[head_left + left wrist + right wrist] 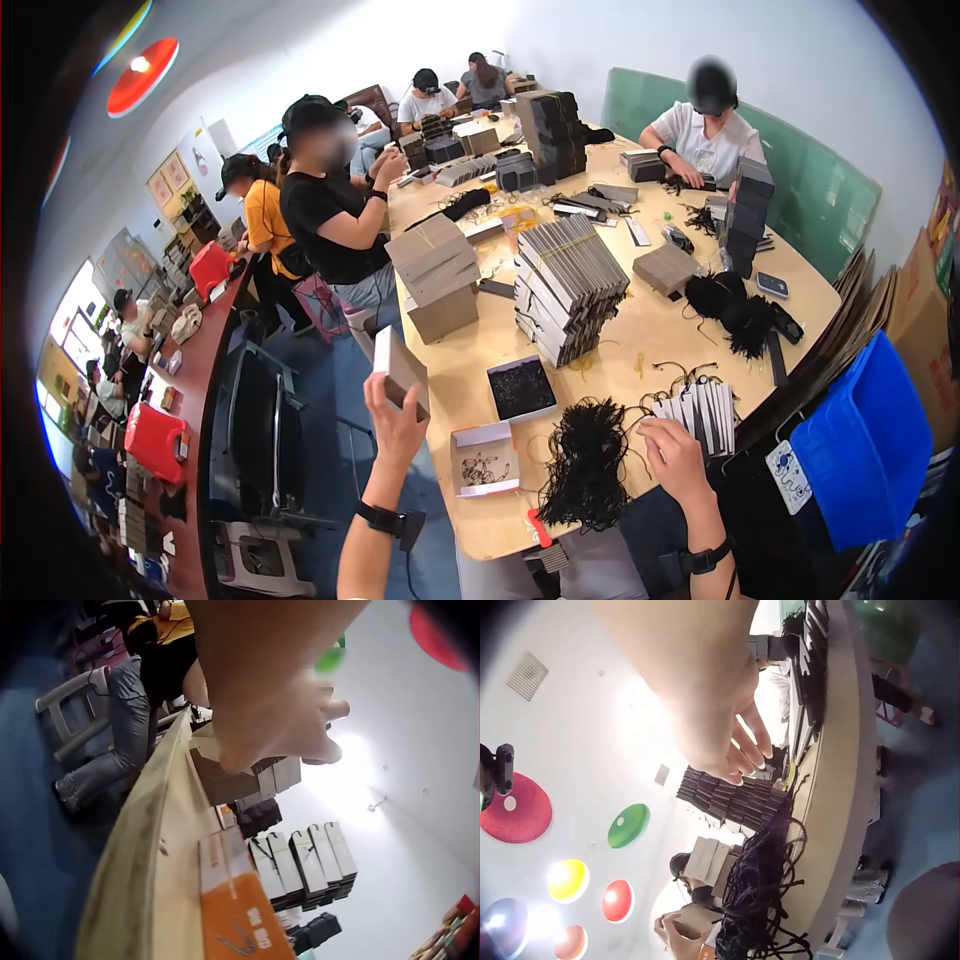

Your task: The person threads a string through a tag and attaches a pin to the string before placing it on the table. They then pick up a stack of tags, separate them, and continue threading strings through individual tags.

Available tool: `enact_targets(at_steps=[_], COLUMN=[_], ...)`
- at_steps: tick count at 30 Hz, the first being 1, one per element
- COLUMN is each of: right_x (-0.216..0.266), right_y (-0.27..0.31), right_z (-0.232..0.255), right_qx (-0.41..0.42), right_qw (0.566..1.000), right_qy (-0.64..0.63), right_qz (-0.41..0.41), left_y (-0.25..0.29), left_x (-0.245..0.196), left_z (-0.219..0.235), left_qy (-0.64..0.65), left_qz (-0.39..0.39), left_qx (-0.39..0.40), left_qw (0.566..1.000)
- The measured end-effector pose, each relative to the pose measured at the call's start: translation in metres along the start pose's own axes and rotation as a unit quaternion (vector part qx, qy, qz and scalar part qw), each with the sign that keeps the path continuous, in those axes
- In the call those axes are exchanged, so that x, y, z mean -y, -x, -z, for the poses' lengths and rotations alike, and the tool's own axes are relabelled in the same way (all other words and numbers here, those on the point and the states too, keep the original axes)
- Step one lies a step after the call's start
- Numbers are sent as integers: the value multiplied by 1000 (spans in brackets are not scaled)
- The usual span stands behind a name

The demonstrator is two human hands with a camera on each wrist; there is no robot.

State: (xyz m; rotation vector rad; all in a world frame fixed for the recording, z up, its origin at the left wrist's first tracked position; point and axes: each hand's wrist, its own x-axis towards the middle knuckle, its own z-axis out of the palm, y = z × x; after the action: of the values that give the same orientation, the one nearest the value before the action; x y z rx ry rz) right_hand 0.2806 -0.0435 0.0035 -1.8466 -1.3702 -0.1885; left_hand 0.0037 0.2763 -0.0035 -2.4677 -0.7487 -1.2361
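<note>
Holding a small box (398,368) up off the table's (470,375) near-left edge, your left hand (392,420) has its fingers and thumb curled round the lower end, so the box sits tilted in the air above the blue floor (330,400), well apart from everything lying on the table. Your right hand (672,455) is over at the near-right side, fingers bent down onto a fanned row of white cards (705,412) at the table's edge; it touches them, but you cannot tell from these views whether it pinches one. In the right wrist view the fingers (744,757) hang loosely curved with nothing clearly between them.

Between your two hands lies a heap of black cords (585,462), just beside the cards and nearer to your right hand than your left. Just left of the heap sits an open white tray (484,459) with a few small bits in it, and behind that a darker tray (521,388) filled with black pieces. Further back stands a tall stack of grey folded boxes (568,288), with brown cartons (435,275) to its left.
</note>
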Motion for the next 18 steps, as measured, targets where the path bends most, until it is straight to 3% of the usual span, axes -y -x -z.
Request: enact_targets(at_steps=[2,5,11,18], right_x=[-1,-2,-4,-3], right_y=[3,8,21,26], right_z=[1,2,2,-1], right_qx=[-4,-9,9,16], right_qw=[1000,1000,1000,1000], right_qy=[9,16,-3,-16], right_qz=[3,-3,-24,-21], left_y=[2,7,12,24], left_x=[8,18,5,-4], left_z=[-2,-6,0,10], left_qy=[-9,-69,5,46], left_qz=[-80,-191,-176,-137], left_qx=[67,89,161,152], left_qw=[995,975,971,978])
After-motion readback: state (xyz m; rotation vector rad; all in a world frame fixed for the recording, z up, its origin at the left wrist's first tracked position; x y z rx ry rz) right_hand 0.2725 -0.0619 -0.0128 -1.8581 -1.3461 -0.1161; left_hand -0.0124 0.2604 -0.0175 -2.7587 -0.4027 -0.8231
